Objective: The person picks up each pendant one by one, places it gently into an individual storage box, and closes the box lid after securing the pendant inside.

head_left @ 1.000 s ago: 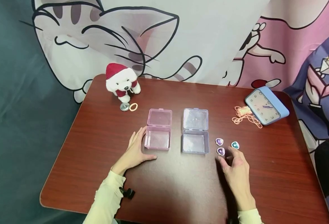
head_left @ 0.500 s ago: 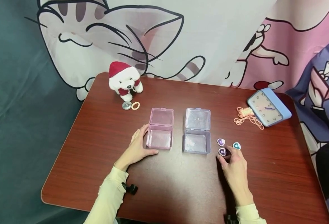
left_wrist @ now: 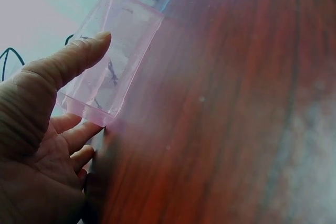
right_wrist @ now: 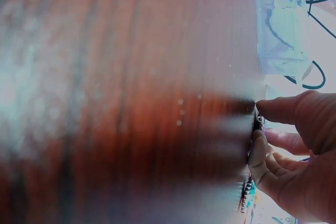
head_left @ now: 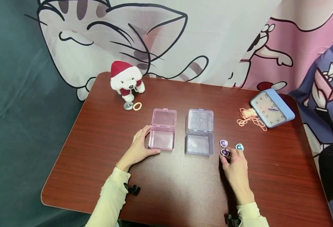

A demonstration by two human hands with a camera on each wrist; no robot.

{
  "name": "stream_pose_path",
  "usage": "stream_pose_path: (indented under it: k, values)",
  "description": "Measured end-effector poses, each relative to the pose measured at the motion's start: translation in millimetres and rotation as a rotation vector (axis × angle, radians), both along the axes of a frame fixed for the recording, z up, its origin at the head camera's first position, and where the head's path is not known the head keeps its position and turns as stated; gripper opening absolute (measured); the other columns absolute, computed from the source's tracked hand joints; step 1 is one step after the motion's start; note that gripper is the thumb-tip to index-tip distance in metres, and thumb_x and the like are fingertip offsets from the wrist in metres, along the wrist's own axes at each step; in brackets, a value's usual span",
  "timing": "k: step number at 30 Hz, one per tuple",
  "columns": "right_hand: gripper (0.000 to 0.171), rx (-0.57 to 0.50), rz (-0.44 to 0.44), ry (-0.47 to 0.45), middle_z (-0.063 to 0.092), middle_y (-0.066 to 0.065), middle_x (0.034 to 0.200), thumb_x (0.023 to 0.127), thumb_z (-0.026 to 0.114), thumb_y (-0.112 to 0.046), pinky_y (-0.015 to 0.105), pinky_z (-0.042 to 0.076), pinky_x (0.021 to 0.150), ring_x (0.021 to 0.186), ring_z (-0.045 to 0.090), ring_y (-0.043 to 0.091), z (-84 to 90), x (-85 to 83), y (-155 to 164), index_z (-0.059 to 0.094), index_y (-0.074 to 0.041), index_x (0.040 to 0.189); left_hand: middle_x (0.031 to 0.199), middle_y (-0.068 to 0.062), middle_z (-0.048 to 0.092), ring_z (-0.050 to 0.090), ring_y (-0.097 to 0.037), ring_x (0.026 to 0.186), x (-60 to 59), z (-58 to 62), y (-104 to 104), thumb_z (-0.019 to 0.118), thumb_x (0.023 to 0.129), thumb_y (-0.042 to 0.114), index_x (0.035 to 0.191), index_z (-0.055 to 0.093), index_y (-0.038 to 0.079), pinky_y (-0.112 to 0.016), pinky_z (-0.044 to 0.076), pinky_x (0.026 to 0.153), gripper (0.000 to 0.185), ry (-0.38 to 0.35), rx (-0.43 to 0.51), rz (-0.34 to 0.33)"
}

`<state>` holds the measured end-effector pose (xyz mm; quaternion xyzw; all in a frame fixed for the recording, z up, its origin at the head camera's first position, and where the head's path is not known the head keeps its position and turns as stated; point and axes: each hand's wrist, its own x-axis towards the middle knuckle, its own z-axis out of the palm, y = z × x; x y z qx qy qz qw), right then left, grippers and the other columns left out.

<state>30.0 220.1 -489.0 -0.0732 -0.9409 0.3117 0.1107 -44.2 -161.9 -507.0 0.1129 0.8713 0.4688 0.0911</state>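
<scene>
The right hand [head_left: 235, 165] rests low on the red-brown desk [head_left: 84, 142] with its thumb and forefinger closed in a pinching grip on a purple gem [head_left: 225, 152]. That gem sits just to the right of the near corner of the lavender box [head_left: 199, 144]. The right wrist view shows the same pinch from the side: fingertips [right_wrist: 278, 109] meeting over the small dark gem [right_wrist: 258, 124] at the desk surface, though the blur there makes it hard to say whether the gem has left the wood or not.

Two more gems lie close by. A second purple gem [head_left: 223, 143] sits just beyond the pinched one, and a teal gem [head_left: 239, 147] lies just beside the right hand's knuckles, apart from both.

The left hand [head_left: 139, 149] lies flat against the left side of the pink box [head_left: 162, 139], fingers straight and spread, the thumb laid along the box's near edge. From the left wrist view the thumb [left_wrist: 73, 59] reaches over the corner of the pink box [left_wrist: 113, 59] while the other fingers press its side wall. Both boxes stand open, lids tipped back, side by side but not touching.

At the far left of the desk sits a white plush dog [head_left: 125, 80] in a red hat, with a small metal disc [head_left: 128, 106] and an orange ring [head_left: 137, 106] before it. At the far right a blue clock [head_left: 271, 108] lies beside a tangle of orange cord [head_left: 249, 117].
</scene>
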Motion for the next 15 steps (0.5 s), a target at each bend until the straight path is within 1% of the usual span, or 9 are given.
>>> stream_pose_path:
  k: [3, 10, 12, 15]
  values:
    - [0.027, 0.003, 0.006, -0.001, 0.065, 0.024, 0.100, 0.085, 0.081, 0.001, 0.062, 0.049, 0.083, 0.095, 0.065, 0.046, 0.0, -1.7, -0.8, 0.071, 0.008, 0.109, 0.168, -0.017, 0.034, 0.022, -0.039, 0.156, 0.0, 0.0, -0.5, 0.097, 0.074, 0.034, 0.162, 0.038, 0.019, -0.061, 0.017, 0.125, 0.107, -0.012, 0.002, 0.012]
    - [0.024, 0.031, 0.025, -0.011, 0.065, 0.021, 0.093, 0.084, 0.080, 0.001, 0.061, 0.049, 0.075, 0.083, 0.067, 0.043, 0.8, -4.8, 0.6, 0.072, 0.007, 0.106, 0.169, -0.018, 0.033, 0.021, -0.039, 0.157, 0.6, 1.8, -0.6, 0.097, 0.075, 0.035, 0.161, 0.041, 0.020, -0.063, 0.018, 0.125, 0.103, -0.031, 0.009, 0.025]
    - [0.025, 0.033, 0.024, -0.026, 0.066, 0.021, 0.091, 0.083, 0.080, 0.000, 0.060, 0.050, 0.075, 0.081, 0.068, 0.041, 1.3, -5.9, 0.9, 0.072, 0.007, 0.106, 0.169, -0.018, 0.032, 0.020, -0.039, 0.157, 0.8, 2.0, -0.7, 0.096, 0.076, 0.035, 0.161, 0.041, 0.020, -0.064, 0.018, 0.125, 0.103, -0.039, 0.009, 0.026]
    - [0.021, 0.007, 0.010, -0.064, 0.070, 0.017, 0.090, 0.084, 0.078, 0.000, 0.055, 0.052, 0.074, 0.079, 0.070, 0.037, 2.6, -7.7, 0.8, 0.074, 0.005, 0.104, 0.169, -0.016, 0.033, 0.018, -0.037, 0.159, 0.6, 2.3, -0.6, 0.096, 0.076, 0.036, 0.161, 0.040, 0.021, -0.063, 0.018, 0.125, 0.102, -0.049, 0.007, 0.022]
